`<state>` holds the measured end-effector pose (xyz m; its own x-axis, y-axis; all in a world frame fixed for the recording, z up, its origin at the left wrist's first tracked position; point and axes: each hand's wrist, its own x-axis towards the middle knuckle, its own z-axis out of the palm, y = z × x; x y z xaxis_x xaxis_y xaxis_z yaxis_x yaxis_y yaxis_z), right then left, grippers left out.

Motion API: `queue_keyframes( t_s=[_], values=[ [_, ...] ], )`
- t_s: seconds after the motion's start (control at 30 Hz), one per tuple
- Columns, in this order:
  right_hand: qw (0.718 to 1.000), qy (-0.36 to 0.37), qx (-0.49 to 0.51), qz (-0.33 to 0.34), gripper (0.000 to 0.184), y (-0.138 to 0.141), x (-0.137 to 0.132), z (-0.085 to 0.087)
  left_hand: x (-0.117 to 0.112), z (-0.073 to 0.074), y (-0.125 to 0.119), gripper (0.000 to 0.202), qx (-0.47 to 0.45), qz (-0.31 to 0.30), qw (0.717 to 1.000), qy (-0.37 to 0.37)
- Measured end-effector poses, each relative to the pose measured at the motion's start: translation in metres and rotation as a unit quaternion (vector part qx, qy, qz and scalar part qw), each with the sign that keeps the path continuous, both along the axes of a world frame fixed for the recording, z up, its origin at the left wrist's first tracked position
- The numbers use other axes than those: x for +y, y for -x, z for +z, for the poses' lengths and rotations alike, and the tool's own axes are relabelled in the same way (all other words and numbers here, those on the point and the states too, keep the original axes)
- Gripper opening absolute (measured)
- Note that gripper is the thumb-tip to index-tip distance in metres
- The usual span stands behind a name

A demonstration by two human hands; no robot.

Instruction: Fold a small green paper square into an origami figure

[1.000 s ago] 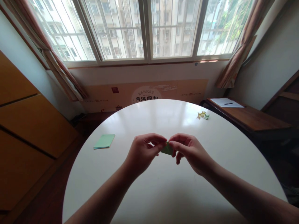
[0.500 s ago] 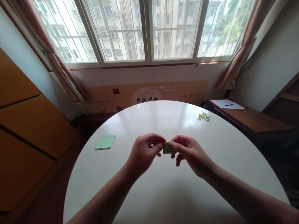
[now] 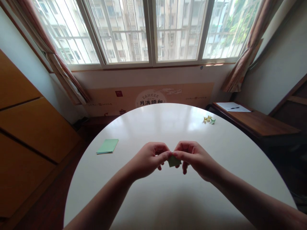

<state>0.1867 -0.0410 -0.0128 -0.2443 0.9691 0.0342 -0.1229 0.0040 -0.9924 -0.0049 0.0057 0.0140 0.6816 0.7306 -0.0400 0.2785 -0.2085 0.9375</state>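
Green folded paper piece, small, is held in the air just above the white table, near its middle, not touching it as far as I can tell. Head view only: left hand pinches the piece's top left edge with thumb and forefinger, other fingers curled in; right hand pinches the top right edge the same way, and the tips of both hands meet over it. Change from half a second ago: both hands have come lower and nearer the table, the fingertips have closed together, and the piece now hangs tilted below them instead of showing flat between the thumbs. Judgement: the pinch has moved to the top edge, so a crease there is being pressed; the fold looks partway, shape unclear. Stack of green paper sheets lies flat well apart on the left of the table. Cluster of small folded pieces, yellow and green, sits far right near the rim. Beyond that, a wooden side desk carries a white sheet with a pen on it. Printed cardboard panel leans against the wall under the window.
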Motion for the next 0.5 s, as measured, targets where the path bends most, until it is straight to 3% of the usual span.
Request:
queue_keyframes(
  t_s=[0.1, 0.27, 0.5],
  values=[
    [1.0, 0.008, -0.011, 0.004, 0.024, 0.0002, 0.0009, 0.0001, -0.0036, 0.0002, -0.0003, 0.028, 0.03, -0.011, 0.998, -0.049],
    [0.999, 0.021, 0.02, -0.014, 0.019, -0.0003, 0.0031, 0.0003, -0.0057, -0.0023, -0.002, 0.026, 0.022, 0.043, 0.992, -0.119],
    [0.996, 0.049, 0.069, -0.017, 0.011, 0.0016, 0.0017, -0.0001, -0.0071, -0.004, -0.0032, 0.026, 0.03, 0.051, 0.989, -0.133]
  ],
)
